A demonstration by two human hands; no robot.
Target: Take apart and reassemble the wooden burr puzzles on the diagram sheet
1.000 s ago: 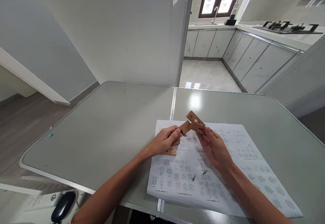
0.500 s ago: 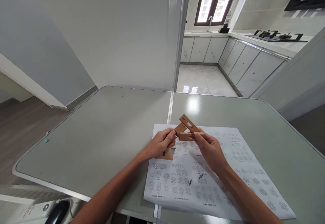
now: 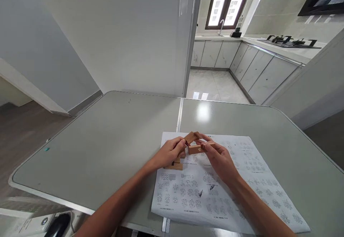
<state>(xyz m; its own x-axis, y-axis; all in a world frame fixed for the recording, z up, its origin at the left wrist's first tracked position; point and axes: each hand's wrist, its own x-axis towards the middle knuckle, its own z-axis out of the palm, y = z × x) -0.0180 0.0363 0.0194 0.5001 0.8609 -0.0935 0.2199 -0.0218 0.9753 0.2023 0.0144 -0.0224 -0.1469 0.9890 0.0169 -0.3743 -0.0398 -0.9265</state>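
Observation:
My left hand [image 3: 172,151] pinches a wooden puzzle piece [image 3: 191,136] that slants up to the right. In my right hand [image 3: 219,156] is another wooden puzzle piece [image 3: 195,149], a notched bar lying nearly level, with fingers behind it near the first piece. The pieces sit close together over the sheet; whether they interlock, I cannot tell. Under my left hand, more wooden pieces [image 3: 174,165] lie at the left edge of the printed instruction sheet [image 3: 193,212], partly hidden by the fingers.
The sheet, covered in small line diagrams, lies on a grey-green table [image 3: 107,140] with a metal seam [image 3: 179,115]. A small teal bit [image 3: 46,149] is near the left edge. Beyond stand a white panel [image 3: 134,43] and a kitchen counter [image 3: 252,43].
The piece marked 2, which stood out raised above the others, has tipped down behind my right fingers. My right hand has turned its bar slightly; the left hand stays almost in place.

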